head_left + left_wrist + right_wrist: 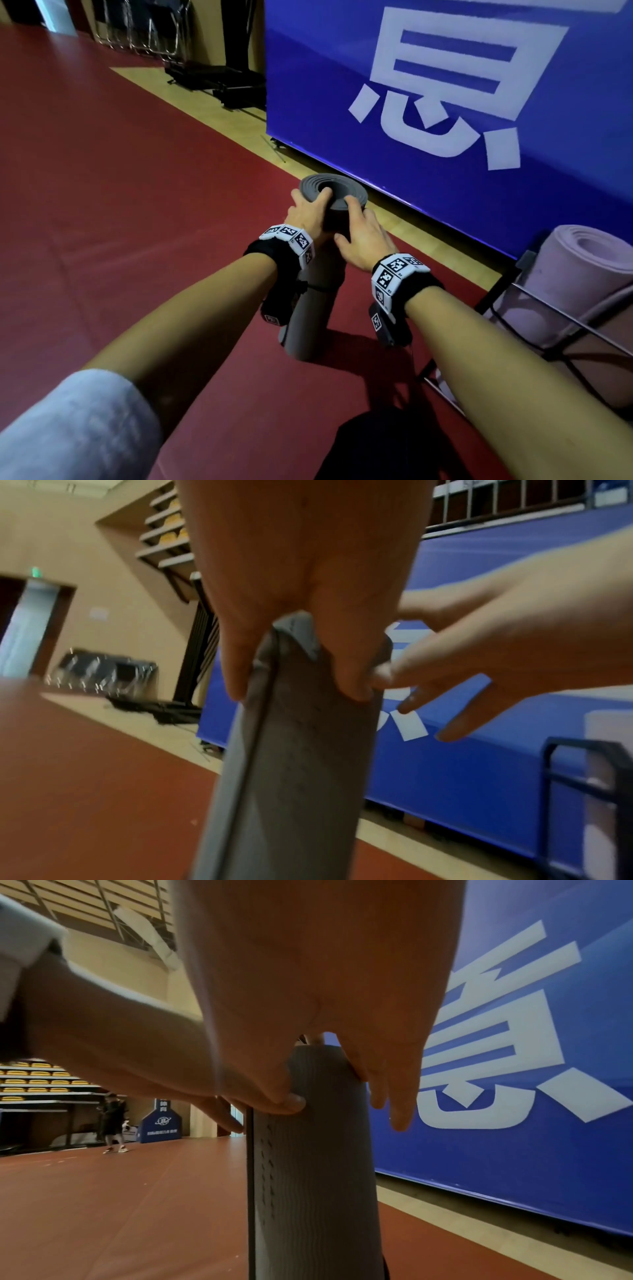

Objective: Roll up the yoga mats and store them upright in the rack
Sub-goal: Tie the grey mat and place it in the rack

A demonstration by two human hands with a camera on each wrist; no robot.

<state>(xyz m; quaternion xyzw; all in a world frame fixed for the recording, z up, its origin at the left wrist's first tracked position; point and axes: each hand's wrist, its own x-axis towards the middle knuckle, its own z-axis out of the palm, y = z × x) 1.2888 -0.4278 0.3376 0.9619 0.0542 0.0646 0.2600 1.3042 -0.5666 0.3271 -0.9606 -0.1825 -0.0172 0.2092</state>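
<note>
Head view: left hand (308,214) and right hand (364,240) are both gripping the upright rolled grey yoga mat (310,308) at its top rim, standing on open red floor (120,205), black wire rack (548,342) just beside on the right.

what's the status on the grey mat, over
Left hand and right hand grip rolled grey foam mat, upright on floor. Black wire rack to right, holds lilac mat.

An indoor sports hall: a wide red sports floor (120,205) edged with pale wood runs beside a blue padded barrier (445,102) printed with a large white character, while tiered stands with yellow seats (41,1081) rise behind and folded chairs (144,31) line the wall.
</note>
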